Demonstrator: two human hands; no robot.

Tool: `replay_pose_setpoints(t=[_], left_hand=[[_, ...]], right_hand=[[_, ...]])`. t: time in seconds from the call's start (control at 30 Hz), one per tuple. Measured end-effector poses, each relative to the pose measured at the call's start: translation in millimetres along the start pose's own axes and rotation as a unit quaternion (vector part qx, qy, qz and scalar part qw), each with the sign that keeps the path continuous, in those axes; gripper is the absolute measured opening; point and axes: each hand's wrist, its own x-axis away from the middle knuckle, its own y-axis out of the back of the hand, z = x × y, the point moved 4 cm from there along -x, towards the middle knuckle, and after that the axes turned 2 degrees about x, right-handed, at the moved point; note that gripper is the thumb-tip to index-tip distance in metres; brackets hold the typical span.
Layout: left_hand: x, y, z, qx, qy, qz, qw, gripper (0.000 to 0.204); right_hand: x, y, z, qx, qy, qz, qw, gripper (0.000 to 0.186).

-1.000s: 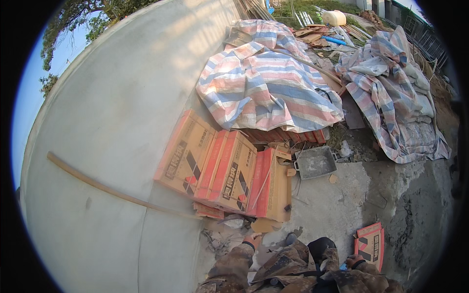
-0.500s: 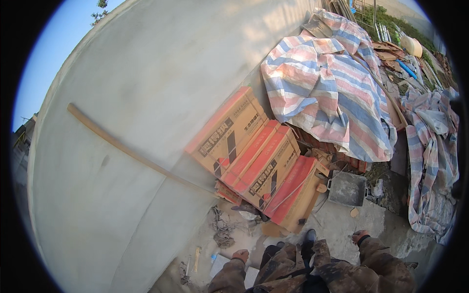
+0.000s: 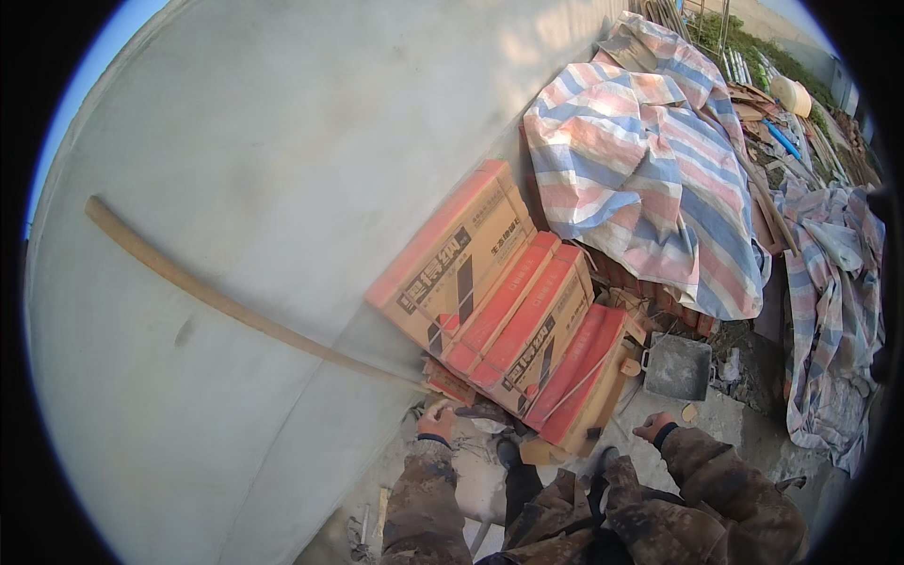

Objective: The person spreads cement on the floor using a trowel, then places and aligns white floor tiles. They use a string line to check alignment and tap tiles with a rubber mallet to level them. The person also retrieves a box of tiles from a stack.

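Note:
My left hand (image 3: 436,421) is just below the lower end of a long wooden pole (image 3: 226,303) that leans against the wall, and apart from it. Its fingers look loosely bent and apart, with nothing seen in them. My right hand (image 3: 653,427) hangs to the right of the carton stack, fingers curled in, nothing visible in it. Between and ahead of my hands lean several long brown and red cartons (image 3: 476,254), stacked in steps against the wall. The nearest carton (image 3: 579,372) has a red top and lies low by my shoes.
A smooth grey wall (image 3: 245,141) fills the left. Behind the cartons a striped tarpaulin (image 3: 650,169) covers a pile; another tarpaulin (image 3: 829,311) hangs at the right. A grey tub (image 3: 678,365) sits on the ground beyond my right hand. Scrap wood lies farther back.
Both hands have moved forward and up in the picture, the left toward the lower end of the cartons. My body leans closer, and the view has shifted slightly.

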Motion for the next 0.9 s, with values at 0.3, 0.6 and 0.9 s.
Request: replay_pose_setpoints(t=[0.3,0.6,0.9], left_hand=[[-139,29,-164,-0.145,-0.127,-0.034,0.981,0.038],[-229,-11,-244,-0.412,-0.284,-0.075,0.862,0.046],[-302,-30,-254,-0.514,-0.305,0.011,0.802,0.079]], right_hand=[[-4,-34,84,-0.040,-0.061,-0.010,0.997,0.035],[-106,-7,185,-0.176,0.014,-0.049,0.983,0.023],[-221,76,354,-0.271,0.178,-0.046,0.945,0.032]])
